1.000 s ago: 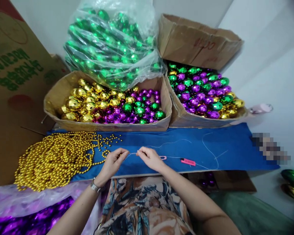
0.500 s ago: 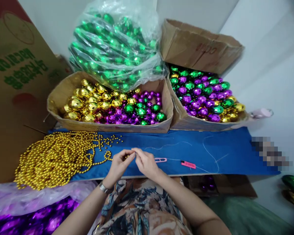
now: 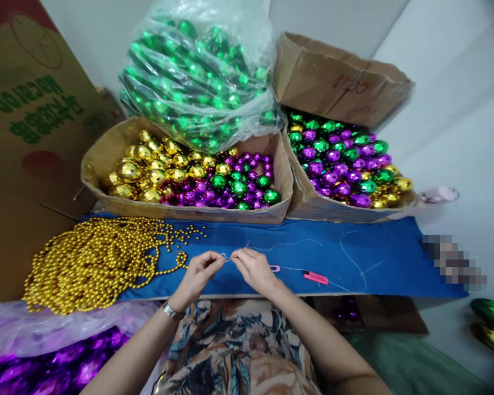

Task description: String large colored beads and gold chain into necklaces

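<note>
My left hand (image 3: pixel 200 275) is closed in a pinch on a thin white thread (image 3: pixel 228 259), with a small loop standing up by its fingertips. A short span away, my right hand (image 3: pixel 256 271) pinches the same thread. Gold bead strings (image 3: pixel 94 263) lie heaped to the left, and one strand reaches close to my left hand. Partly hidden behind my right hand is a pink looped piece (image 3: pixel 275 269). A pale thread leads from there to a pink and black piece (image 3: pixel 315 277), whose kind I cannot make out.
A carton (image 3: pixel 214 215) of gold, purple and green balls stands behind the blue cloth (image 3: pixel 296 252). On it leans a clear bag (image 3: pixel 201 82) of green balls. Another carton (image 3: pixel 337 209) of mixed balls stands at right. A tall printed box (image 3: pixel 33 164) borders the left.
My hands have moved apart from touching fingertips, the right one shifting rightward. A stretch of thread and a small loop now show between them.
</note>
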